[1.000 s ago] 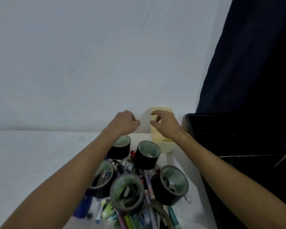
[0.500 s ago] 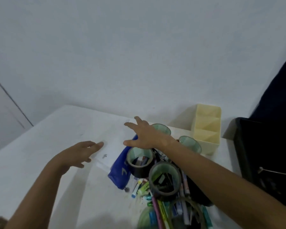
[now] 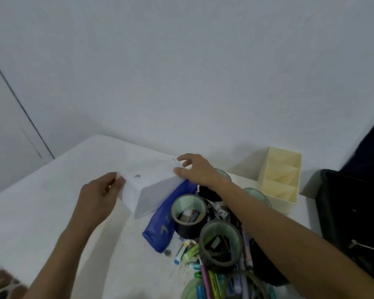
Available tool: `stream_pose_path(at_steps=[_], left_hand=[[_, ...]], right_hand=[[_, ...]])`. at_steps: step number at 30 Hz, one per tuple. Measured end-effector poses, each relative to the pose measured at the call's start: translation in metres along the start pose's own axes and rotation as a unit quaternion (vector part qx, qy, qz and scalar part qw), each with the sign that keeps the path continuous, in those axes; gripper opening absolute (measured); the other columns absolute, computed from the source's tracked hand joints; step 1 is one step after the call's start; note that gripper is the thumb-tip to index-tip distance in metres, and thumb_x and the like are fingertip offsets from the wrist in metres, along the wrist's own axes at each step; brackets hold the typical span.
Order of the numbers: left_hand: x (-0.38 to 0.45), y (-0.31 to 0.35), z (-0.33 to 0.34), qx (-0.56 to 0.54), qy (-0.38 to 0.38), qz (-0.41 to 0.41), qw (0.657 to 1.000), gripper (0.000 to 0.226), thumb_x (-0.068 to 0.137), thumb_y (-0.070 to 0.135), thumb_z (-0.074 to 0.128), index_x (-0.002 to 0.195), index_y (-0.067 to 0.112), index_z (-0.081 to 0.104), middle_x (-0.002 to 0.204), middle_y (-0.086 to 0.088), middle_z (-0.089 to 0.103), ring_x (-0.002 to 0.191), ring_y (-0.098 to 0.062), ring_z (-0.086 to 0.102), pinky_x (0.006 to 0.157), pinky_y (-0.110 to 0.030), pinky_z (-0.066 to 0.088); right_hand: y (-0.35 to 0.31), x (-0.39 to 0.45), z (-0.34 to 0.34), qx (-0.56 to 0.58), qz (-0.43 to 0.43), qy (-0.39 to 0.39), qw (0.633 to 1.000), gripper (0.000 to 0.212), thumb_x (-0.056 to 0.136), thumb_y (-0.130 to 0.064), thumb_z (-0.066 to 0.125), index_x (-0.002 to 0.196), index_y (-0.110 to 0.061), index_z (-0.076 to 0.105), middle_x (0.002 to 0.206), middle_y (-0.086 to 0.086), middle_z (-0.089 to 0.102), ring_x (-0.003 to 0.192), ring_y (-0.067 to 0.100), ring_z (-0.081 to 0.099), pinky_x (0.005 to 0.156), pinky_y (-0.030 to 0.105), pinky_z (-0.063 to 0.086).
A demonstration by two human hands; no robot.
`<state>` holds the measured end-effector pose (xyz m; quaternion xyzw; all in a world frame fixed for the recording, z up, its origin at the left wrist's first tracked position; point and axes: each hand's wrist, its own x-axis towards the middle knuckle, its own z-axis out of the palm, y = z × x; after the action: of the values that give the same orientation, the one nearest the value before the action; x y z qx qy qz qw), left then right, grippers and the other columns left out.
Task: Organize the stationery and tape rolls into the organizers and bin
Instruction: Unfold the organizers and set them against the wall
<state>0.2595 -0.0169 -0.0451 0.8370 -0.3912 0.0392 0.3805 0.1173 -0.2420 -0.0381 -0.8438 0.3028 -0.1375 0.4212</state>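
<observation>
My left hand [image 3: 97,198] pinches the left end of a white organizer [image 3: 143,188] at mid-frame, and my right hand [image 3: 194,169] clamps its right end, fingers curled over the top edge, the box tilted between them above the table [image 3: 41,201]. Just right of it lies a blue pouch [image 3: 166,221], then tape rolls [image 3: 189,212] and pens [image 3: 207,279] heaped toward the lower right. A yellow organizer [image 3: 283,180] and black bin [image 3: 354,212] stand at right.
</observation>
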Motion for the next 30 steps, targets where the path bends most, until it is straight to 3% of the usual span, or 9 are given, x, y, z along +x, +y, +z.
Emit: stream_pose_path(at_steps=[3,6,9,12,15,18,21,25,30], left_hand=[[0.036,0.044,-0.028,0.012,0.072,0.08,0.994,0.02,0.095,0.026,0.055,0.088,0.012,0.068,0.07,-0.004,0.065,0.066,-0.025,0.06,0.059,-0.029,0.043],[0.075,0.084,-0.032,0.039,0.07,0.127,0.989,0.03,0.092,0.03,0.047,0.075,0.01,0.063,0.061,-0.007,0.06,0.062,-0.028,0.057,0.059,-0.035,0.044],[0.106,0.113,-0.015,0.03,0.053,0.114,0.992,0.038,0.089,0.024,0.048,0.053,0.013,0.044,0.049,-0.003,0.045,0.055,-0.027,0.045,0.05,-0.031,0.033],[0.128,0.143,0.004,0.018,0.038,0.142,0.989,0.044,0.089,0.021,0.049,0.048,0.014,0.034,0.045,-0.005,0.037,0.049,-0.027,0.039,0.048,-0.03,0.028],[0.139,0.173,0.021,0.002,0.037,0.174,0.984,0.043,0.088,0.021,0.049,0.049,0.012,0.032,0.045,-0.006,0.035,0.047,-0.026,0.037,0.048,-0.03,0.028],[0.141,0.203,0.041,-0.042,0.031,0.197,0.979,0.041,0.087,0.021,0.048,0.05,0.011,0.032,0.048,-0.009,0.034,0.048,-0.026,0.034,0.047,-0.03,0.027],[0.143,0.224,0.059,-0.077,0.006,0.198,0.977,0.041,0.088,0.022,0.048,0.05,0.01,0.035,0.049,-0.013,0.037,0.049,-0.035,0.044,0.048,-0.033,0.038],[0.143,0.239,0.083,-0.102,-0.065,0.186,0.975,0.042,0.088,0.023,0.048,0.05,0.008,0.038,0.049,-0.015,0.04,0.055,-0.041,0.061,0.059,-0.044,0.053],[0.14,0.241,0.109,-0.128,-0.091,0.171,0.973,0.045,0.089,0.018,0.047,0.046,0.01,0.033,0.045,-0.011,0.036,0.043,-0.029,0.064,0.041,-0.019,0.042]], right_hand=[[-0.01,0.0,-0.008,0.107,-0.001,0.015,0.994,0.029,0.09,-0.034,0.062,0.112,-0.016,0.066,0.107,0.002,0.066,0.1,0.015,0.061,0.087,0.026,0.046],[-0.024,-0.007,-0.015,0.161,-0.03,0.042,0.986,0.028,0.097,-0.031,0.049,0.11,-0.014,0.067,0.116,0.002,0.067,0.101,0.01,0.058,0.092,0.029,0.044],[-0.032,-0.024,-0.029,0.207,-0.061,0.086,0.973,0.029,0.096,-0.039,0.051,0.123,-0.028,0.056,0.12,-0.021,0.057,0.11,-0.002,0.052,0.092,0.015,0.04],[-0.028,-0.038,-0.048,0.163,-0.104,0.111,0.975,0.049,0.095,-0.034,0.056,0.141,-0.031,0.039,0.12,-0.037,0.04,0.112,-0.005,0.047,0.087,0.006,0.035],[-0.02,-0.04,-0.076,0.143,-0.094,0.123,0.978,0.072,0.09,-0.031,0.063,0.15,-0.033,0.022,0.135,-0.021,0.039,0.116,0.009,0.056,0.088,0.014,0.043],[-0.009,-0.038,-0.105,0.096,-0.094,0.135,0.982,0.09,0.083,-0.03,0.07,0.152,-0.032,0.012,0.147,-0.01,0.039,0.115,0.008,0.055,0.094,0.027,0.051],[0.003,-0.041,-0.13,0.057,-0.094,0.166,0.98,0.084,0.084,-0.022,0.067,0.152,-0.028,0.017,0.146,-0.009,0.043,0.113,0.008,0.054,0.097,0.032,0.051],[0.025,-0.048,-0.144,0.059,-0.088,0.175,0.979,0.07,0.085,-0.017,0.062,0.146,-0.032,0.03,0.139,-0.008,0.049,0.11,0.02,0.061,0.089,0.042,0.055],[0.04,-0.056,-0.146,0.046,-0.057,0.21,0.975,0.074,0.09,-0.013,0.061,0.151,-0.027,0.022,0.15,-0.009,0.039,0.106,0.004,0.052,0.097,0.031,0.051]])
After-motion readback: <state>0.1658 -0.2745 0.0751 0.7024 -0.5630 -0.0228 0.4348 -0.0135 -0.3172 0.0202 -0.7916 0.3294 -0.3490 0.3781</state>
